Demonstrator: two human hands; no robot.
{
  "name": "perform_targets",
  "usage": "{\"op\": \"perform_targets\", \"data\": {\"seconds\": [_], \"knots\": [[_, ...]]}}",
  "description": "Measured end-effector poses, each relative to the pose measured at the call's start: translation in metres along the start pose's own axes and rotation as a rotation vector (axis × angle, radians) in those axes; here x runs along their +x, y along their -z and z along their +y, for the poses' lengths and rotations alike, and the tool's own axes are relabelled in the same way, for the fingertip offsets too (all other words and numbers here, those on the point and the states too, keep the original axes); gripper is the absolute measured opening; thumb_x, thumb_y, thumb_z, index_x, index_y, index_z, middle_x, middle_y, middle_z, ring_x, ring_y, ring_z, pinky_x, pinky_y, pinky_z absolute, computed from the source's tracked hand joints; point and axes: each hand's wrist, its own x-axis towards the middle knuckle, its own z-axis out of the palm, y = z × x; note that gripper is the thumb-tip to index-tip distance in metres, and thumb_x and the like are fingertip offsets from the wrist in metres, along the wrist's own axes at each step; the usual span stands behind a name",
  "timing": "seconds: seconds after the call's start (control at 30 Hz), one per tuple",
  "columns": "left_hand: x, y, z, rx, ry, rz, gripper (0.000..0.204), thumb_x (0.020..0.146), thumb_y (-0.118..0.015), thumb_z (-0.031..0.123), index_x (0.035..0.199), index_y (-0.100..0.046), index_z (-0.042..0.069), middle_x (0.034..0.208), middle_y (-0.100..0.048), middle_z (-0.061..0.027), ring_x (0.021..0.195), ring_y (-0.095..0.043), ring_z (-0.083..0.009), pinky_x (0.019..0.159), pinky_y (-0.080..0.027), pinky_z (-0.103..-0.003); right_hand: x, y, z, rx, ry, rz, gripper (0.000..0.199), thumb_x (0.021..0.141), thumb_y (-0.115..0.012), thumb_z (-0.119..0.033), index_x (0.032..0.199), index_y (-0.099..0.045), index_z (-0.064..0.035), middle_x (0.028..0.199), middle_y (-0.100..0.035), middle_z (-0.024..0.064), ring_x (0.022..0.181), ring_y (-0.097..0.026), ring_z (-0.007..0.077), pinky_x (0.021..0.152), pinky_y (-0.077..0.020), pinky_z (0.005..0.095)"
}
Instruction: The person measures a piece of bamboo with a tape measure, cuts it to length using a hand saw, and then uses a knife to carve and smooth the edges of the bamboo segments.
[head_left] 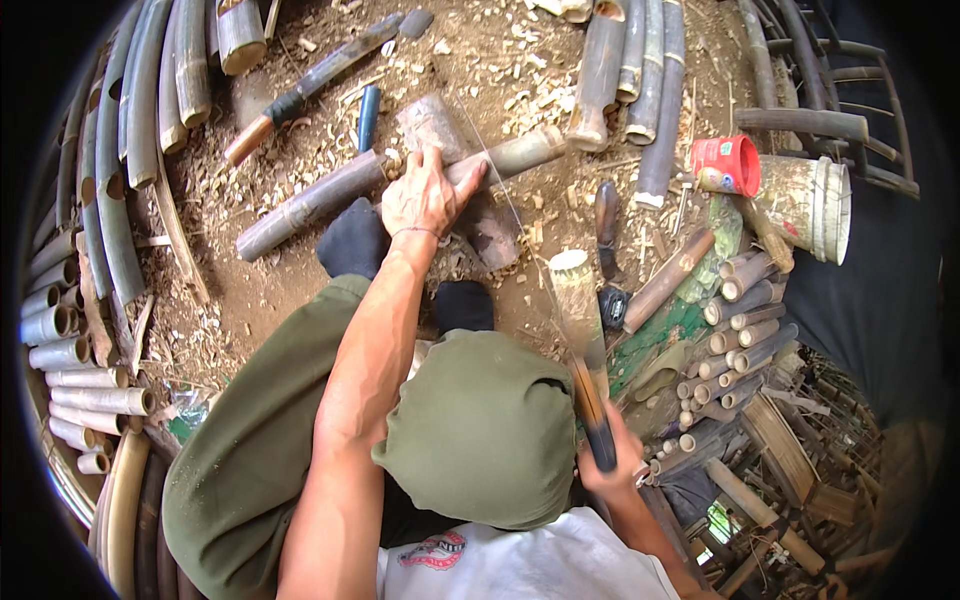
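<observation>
Pale wood chips [545, 103] cover brown dirt ground [518, 295]. Far middle, the left hand [420, 198] holds a round, grey-tan bamboo tube [525, 153]. Nearer, to the right, the right hand [622, 460] grips a black-and-orange tool handle [594, 418].

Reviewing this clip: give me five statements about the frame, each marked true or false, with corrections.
1. The left hand touches a bamboo piece. True.
2. The right hand is empty. False: the right hand grips a tool with a dark handle.
3. A red container sits left of a whitish bucket in the picture. True.
4. The cap is bright yellow. False: the cap is olive green.
5. Pale shavings litter the ground. True.
</observation>
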Motion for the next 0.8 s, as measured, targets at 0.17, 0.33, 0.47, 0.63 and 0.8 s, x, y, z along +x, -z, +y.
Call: {"op": "perform_targets", "data": {"seconds": [0.17,0.33,0.47,0.63,0.8], "knots": [[-0.003,0.002,0.001,0.024,-0.014,0.01,0.075,0.086,-0.053,0.071,0.126,-0.054,0.007,0.115,-0.063,-0.0205,0.095,-0.069,-0.0369,0.079,-0.056,-0.045,0.033,-0.013,-0.001,0.024,0.028,-0.002,0.064,0.067,-0.059,0.005,0.13,-0.056,0.0116,0.08,-0.07,0.0176,0.06,-0.068,0.0223,0.06,-0.0548,0.0333],[0.002,0.0,0.004,-0.001,-0.004,-0.027,0.078,0.086,-0.051,0.072,0.127,-0.053,0.006,0.121,-0.062,-0.0219,0.099,-0.068,-0.0378,0.08,-0.056,-0.045,0.126,-0.062,-0.007,0.163,0.032,0.093,0.062,0.071,-0.065,0.002,0.132,-0.056,0.0079,0.072,-0.064,0.0141,0.058,-0.064,0.0194,0.056,-0.0516,0.0316],[0.002,0.0,-0.002,-0.024,0.001,0.012,0.077,0.086,-0.052,0.072,0.127,-0.053,0.007,0.122,-0.062,-0.0206,0.098,-0.069,-0.0377,0.08,-0.056,-0.045,-0.002,0.009,-0.001,-0.036,0.059,-0.001,0.062,0.064,-0.061,0.006,0.125,-0.056,0.0159,0.074,-0.067,0.0172,0.059,-0.068,0.0255,0.059,-0.0547,0.0334],[0.001,-0.001,0.002,0.013,-0.022,0.03,0.072,0.086,-0.053,0.071,0.12,-0.056,0.007,0.117,-0.063,-0.0198,0.094,-0.069,-0.0381,0.08,-0.056,-0.045,0.043,-0.014,0.004,0.045,0.081,0.035,0.066,0.064,-0.059,0.004,0.13,-0.055,0.0115,0.077,-0.066,0.0172,0.059,-0.067,0.0242,0.058,-0.0539,0.034],[0.001,-0.002,0.003,0.007,-0.016,0.002,0.072,0.087,-0.051,0.071,0.119,-0.057,0.008,0.117,-0.063,-0.0201,0.098,-0.068,-0.0362,0.081,-0.056,-0.044,0.112,-0.053,0.0,0.138,0.059,0.072,0.064,0.071,-0.065,0.004,0.133,-0.055,0.0072,0.088,-0.069,0.0204,0.069,-0.071,0.0263,0.064,-0.0551,0.0335]]}}
